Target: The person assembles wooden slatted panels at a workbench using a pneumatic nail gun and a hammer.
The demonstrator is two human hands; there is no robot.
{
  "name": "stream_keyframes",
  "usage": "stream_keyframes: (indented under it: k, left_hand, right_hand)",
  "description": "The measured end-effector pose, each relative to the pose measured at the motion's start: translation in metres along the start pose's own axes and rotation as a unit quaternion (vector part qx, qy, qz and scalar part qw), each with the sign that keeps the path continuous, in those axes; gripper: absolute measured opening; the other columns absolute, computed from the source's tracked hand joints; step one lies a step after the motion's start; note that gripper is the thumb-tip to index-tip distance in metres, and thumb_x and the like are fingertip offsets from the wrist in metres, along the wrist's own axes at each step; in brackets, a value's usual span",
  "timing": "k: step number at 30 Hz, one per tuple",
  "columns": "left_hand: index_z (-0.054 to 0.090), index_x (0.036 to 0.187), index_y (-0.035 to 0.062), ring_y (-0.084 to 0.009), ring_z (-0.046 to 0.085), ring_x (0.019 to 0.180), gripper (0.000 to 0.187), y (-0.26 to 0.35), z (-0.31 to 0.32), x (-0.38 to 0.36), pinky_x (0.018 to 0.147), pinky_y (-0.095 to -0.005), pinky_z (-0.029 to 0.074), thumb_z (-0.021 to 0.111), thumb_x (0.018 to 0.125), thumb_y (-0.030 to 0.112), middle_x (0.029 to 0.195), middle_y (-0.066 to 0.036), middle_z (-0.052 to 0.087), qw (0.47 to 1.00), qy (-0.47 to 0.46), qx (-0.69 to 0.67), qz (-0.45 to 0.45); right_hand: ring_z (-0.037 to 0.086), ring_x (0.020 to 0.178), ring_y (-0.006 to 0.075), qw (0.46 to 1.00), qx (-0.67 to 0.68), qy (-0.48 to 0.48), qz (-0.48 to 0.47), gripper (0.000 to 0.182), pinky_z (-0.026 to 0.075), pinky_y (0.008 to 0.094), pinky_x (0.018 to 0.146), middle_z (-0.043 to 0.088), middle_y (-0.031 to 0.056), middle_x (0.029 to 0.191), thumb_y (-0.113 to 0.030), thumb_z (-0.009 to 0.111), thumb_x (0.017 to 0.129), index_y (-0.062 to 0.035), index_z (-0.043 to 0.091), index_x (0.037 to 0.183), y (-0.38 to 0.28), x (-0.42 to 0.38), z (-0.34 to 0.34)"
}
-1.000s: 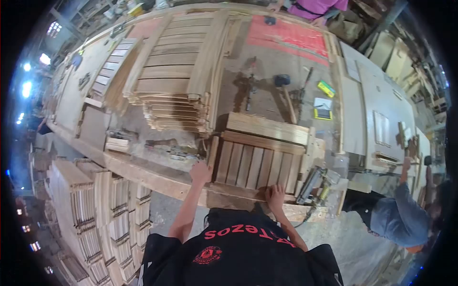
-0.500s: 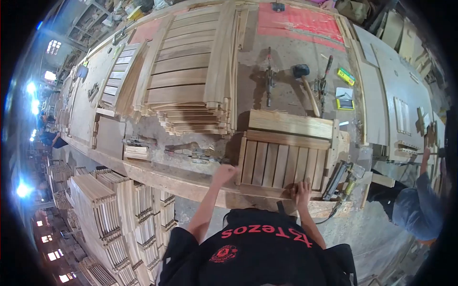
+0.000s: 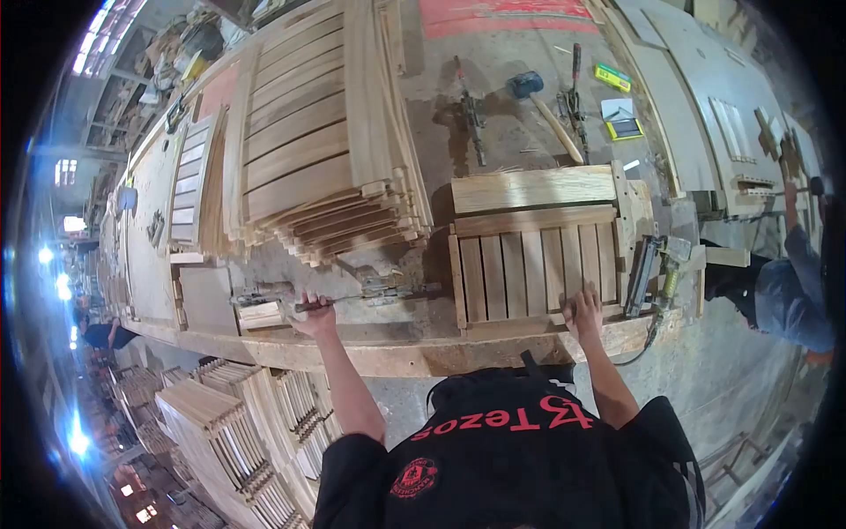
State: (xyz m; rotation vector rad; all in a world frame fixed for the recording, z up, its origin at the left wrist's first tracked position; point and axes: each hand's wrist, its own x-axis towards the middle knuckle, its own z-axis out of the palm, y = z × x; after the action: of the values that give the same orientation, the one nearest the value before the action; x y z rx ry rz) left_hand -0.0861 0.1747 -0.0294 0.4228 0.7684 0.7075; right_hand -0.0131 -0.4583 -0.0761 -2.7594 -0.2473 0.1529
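Note:
My left hand (image 3: pixel 315 319) is closed around the dark handle of a bar clamp (image 3: pixel 388 290) that lies along the near part of the workbench. My right hand (image 3: pixel 583 312) rests with bent, slightly parted fingers on the near edge of a small slatted wooden panel (image 3: pixel 538 273). Across the panel's far side lies a wide pale board (image 3: pixel 533 189). Just right of the panel is a nail gun (image 3: pixel 648 273) with its hose.
A tall stack of slatted panels (image 3: pixel 295 132) stands on the bench. Farther back lie a mallet (image 3: pixel 551 110), more clamps (image 3: pixel 471 110) and a yellow-green box (image 3: pixel 613 78). More panels (image 3: pixel 220 423) are stacked on the floor at left. Another person (image 3: pixel 793 295) works at right.
My left hand has moved left from beside the slatted panel to the clamp's handle and closed on it. My right hand stays on the panel. The view has shifted.

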Motion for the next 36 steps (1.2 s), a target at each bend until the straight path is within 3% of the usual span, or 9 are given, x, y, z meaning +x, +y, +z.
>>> stream_keyframes:
  k: [2, 6, 10, 19, 26, 29, 30, 32, 36]
  left_hand:
    - [0.067, 0.092, 0.0033, -0.0163, 0.049, 0.062, 0.069, -0.005, 0.032, -0.039, 0.06, -0.0333, 0.038, 0.038, 0.09, 0.066, 0.068, -0.005, 0.056, 0.969, -0.16, 0.18, -0.059]
    - [0.068, 0.073, 0.0022, -0.0091, 0.048, 0.052, 0.035, -0.091, 0.075, -0.096, 0.048, -0.0262, 0.035, 0.06, 0.092, 0.031, 0.057, -0.001, 0.055, 0.66, -0.293, 0.689, -0.069]
    - [0.066, 0.075, 0.0019, -0.0143, 0.051, 0.05, 0.026, -0.093, 0.115, -0.093, 0.05, -0.031, 0.04, 0.064, 0.088, 0.024, 0.056, -0.007, 0.055, 0.44, -0.41, 0.795, -0.077]
    - [0.067, 0.075, 0.0044, -0.0245, 0.05, 0.049, 0.031, -0.134, 0.117, -0.082, 0.05, -0.0368, 0.039, 0.062, 0.088, 0.033, 0.055, -0.011, 0.054, 0.319, -0.453, 0.83, -0.062]
    - [0.063, 0.066, 0.002, -0.0125, 0.045, 0.044, 0.036, -0.124, 0.081, -0.075, 0.045, -0.0307, 0.033, 0.059, 0.091, 0.028, 0.054, -0.004, 0.053, 0.559, -0.414, 0.719, 0.004]
    - [0.059, 0.063, 0.0038, -0.0088, 0.039, 0.042, 0.035, -0.045, 0.101, -0.081, 0.043, -0.0259, 0.03, 0.056, 0.093, 0.023, 0.052, 0.0, 0.049, 0.778, -0.215, 0.59, -0.028]
    - [0.058, 0.064, 0.0044, -0.0078, 0.038, 0.041, 0.034, -0.029, 0.095, -0.079, 0.042, -0.0248, 0.029, 0.055, 0.093, 0.021, 0.052, 0.0, 0.048, 0.8, -0.201, 0.565, -0.025]
    - [0.057, 0.065, 0.0056, -0.0059, 0.036, 0.041, 0.033, -0.008, 0.083, -0.077, 0.04, -0.0228, 0.027, 0.053, 0.095, 0.018, 0.051, 0.002, 0.045, 0.842, -0.177, 0.51, -0.019]
    - [0.06, 0.072, 0.0025, -0.005, 0.035, 0.04, 0.03, -0.021, 0.098, -0.075, 0.04, -0.0232, 0.027, 0.052, 0.097, 0.017, 0.05, 0.004, 0.044, 0.803, -0.199, 0.561, -0.013]
  right_hand:
    - [0.049, 0.115, 0.0445, 1.0, 0.002, -0.002, 0.003, 0.027, 0.043, 0.0542, 0.093, 0.053, 0.0245, 0.121, -0.022, 0.062, 0.078, -0.0054, 0.053, 0.096, 0.001, 0.003, 0.002]
    - [0.048, 0.118, 0.0446, 1.0, 0.02, 0.008, 0.016, 0.025, 0.043, 0.054, 0.095, 0.055, 0.0241, 0.114, -0.021, 0.062, 0.077, -0.0044, 0.053, 0.093, -0.003, 0.007, -0.007]
    - [0.049, 0.113, 0.0425, 1.0, 0.022, 0.01, 0.004, 0.023, 0.044, 0.0521, 0.093, 0.055, 0.0201, 0.103, -0.021, 0.062, 0.073, -0.0058, 0.053, 0.088, -0.006, 0.012, -0.016]
    - [0.05, 0.112, 0.04, 0.998, 0.053, -0.013, 0.045, 0.024, 0.044, 0.0505, 0.093, 0.055, 0.0144, 0.097, -0.019, 0.065, 0.069, -0.01, 0.055, 0.089, -0.008, 0.009, -0.027]
    - [0.05, 0.104, 0.0372, 0.999, 0.024, 0.013, 0.034, 0.024, 0.041, 0.0495, 0.092, 0.054, 0.0124, 0.097, -0.021, 0.067, 0.075, -0.0086, 0.055, 0.093, -0.011, 0.003, -0.022]
    - [0.048, 0.111, 0.0376, 0.987, 0.101, -0.121, 0.035, 0.031, 0.037, 0.054, 0.095, 0.054, 0.0158, 0.105, -0.023, 0.068, 0.078, -0.0053, 0.056, 0.1, -0.059, 0.031, -0.015]
    - [0.047, 0.115, 0.0378, 0.961, 0.168, -0.22, -0.031, 0.034, 0.035, 0.0545, 0.097, 0.054, 0.017, 0.109, -0.025, 0.067, 0.079, -0.0049, 0.056, 0.105, -0.094, 0.051, -0.032]
    - [0.045, 0.122, 0.038, 0.948, 0.166, -0.098, -0.252, 0.054, 0.031, 0.0527, 0.105, 0.055, 0.0183, 0.12, -0.03, 0.068, 0.081, -0.0033, 0.051, 0.125, -0.166, 0.063, -0.014]
    - [0.03, 0.138, 0.0418, 0.914, 0.036, -0.188, -0.357, 0.083, 0.015, 0.0486, 0.117, 0.042, 0.0328, 0.137, -0.039, 0.06, 0.086, 0.0073, 0.025, 0.145, -0.272, 0.09, 0.018]
